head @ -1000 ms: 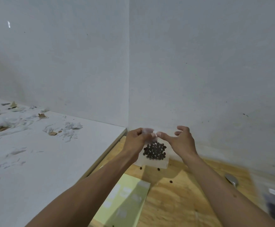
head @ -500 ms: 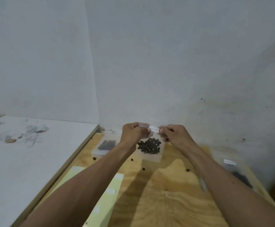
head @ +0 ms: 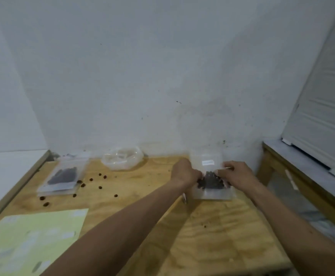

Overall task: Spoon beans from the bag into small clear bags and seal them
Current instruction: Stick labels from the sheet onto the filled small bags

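The small clear bag [head: 210, 176] holding dark beans [head: 210, 181] stands at the far right of the wooden table [head: 142, 196], close to the wall. The left hand [head: 184, 173] and right hand [head: 235, 173] each pinch it by a side, grips curled on the plastic (image blurred). Left of the bag lie loose beans [head: 91, 183], a clear container [head: 122, 157] and filled bags [head: 63, 176].

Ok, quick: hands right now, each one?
Left hand: holding the small clear bag of beans.
Right hand: holding the same bag's other side.
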`<state>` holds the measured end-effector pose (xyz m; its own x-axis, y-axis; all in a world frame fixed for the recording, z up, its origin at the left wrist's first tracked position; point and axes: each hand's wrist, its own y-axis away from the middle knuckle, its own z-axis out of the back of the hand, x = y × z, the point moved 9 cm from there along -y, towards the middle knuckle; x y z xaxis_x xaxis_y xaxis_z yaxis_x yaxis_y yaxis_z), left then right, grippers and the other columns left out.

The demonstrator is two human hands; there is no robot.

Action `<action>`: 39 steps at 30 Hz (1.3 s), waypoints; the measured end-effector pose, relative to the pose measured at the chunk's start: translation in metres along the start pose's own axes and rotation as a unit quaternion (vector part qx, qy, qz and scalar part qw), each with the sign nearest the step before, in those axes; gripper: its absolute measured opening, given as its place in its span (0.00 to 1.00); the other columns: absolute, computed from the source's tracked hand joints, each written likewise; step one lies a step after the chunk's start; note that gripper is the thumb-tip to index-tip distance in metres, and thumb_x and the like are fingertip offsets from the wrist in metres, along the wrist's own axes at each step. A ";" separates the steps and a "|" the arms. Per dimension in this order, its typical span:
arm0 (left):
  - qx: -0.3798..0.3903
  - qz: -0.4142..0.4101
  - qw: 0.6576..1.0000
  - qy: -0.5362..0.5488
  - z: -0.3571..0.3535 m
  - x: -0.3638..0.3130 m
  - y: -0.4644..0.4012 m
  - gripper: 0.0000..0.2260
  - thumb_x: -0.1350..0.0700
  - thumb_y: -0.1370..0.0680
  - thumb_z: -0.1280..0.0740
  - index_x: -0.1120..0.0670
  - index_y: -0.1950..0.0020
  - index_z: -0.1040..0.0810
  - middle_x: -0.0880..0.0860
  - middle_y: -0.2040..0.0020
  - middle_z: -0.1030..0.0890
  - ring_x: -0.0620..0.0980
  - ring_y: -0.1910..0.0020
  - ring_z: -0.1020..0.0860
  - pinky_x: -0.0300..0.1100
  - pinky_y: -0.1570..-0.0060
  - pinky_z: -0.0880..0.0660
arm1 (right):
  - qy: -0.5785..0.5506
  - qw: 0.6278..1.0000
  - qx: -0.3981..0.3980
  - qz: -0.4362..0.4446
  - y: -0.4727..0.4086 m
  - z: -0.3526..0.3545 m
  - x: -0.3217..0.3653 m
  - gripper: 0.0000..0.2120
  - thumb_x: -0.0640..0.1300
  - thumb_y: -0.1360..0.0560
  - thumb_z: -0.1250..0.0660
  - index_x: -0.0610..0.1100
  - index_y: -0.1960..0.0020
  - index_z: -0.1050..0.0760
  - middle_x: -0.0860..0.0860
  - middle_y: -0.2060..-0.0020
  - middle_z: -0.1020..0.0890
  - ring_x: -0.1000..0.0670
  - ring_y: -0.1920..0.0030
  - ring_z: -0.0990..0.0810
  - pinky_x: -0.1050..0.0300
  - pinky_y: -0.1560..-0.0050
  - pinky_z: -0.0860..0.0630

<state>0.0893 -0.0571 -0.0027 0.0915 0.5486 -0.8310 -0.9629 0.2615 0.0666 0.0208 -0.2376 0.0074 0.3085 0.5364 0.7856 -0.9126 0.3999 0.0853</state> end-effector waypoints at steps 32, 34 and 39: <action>-0.247 0.012 0.968 -0.039 0.220 0.055 0.022 0.16 0.55 0.20 0.35 0.57 0.33 0.24 0.55 0.42 0.18 0.54 0.44 0.20 0.46 0.46 0.23 | 0.070 0.973 0.000 0.220 0.009 -0.131 0.184 0.11 0.46 0.21 0.32 0.45 0.41 0.18 0.50 0.46 0.16 0.50 0.47 0.19 0.55 0.44 0.24; -0.265 0.050 0.960 -0.070 0.258 0.086 0.028 0.17 0.55 0.20 0.36 0.57 0.32 0.24 0.55 0.39 0.20 0.54 0.42 0.21 0.45 0.45 0.25 | 0.070 0.966 0.047 0.246 0.018 -0.174 0.211 0.09 0.46 0.21 0.33 0.46 0.43 0.18 0.52 0.49 0.16 0.51 0.47 0.19 0.56 0.44 0.23; -0.254 0.174 0.933 -0.187 0.320 0.167 0.047 0.10 0.56 0.22 0.37 0.59 0.43 0.25 0.61 0.36 0.25 0.61 0.40 0.24 0.49 0.45 0.24 | 0.092 0.951 0.159 0.250 0.038 -0.275 0.246 0.14 0.42 0.22 0.36 0.43 0.65 0.23 0.52 0.71 0.24 0.50 0.69 0.26 0.58 0.64 0.30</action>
<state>0.1403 0.3010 0.0384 -0.2583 0.7936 -0.5508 -0.9383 -0.3418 -0.0524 0.1355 0.1142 0.0352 -0.1700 0.7331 0.6585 -0.9835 -0.1682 -0.0667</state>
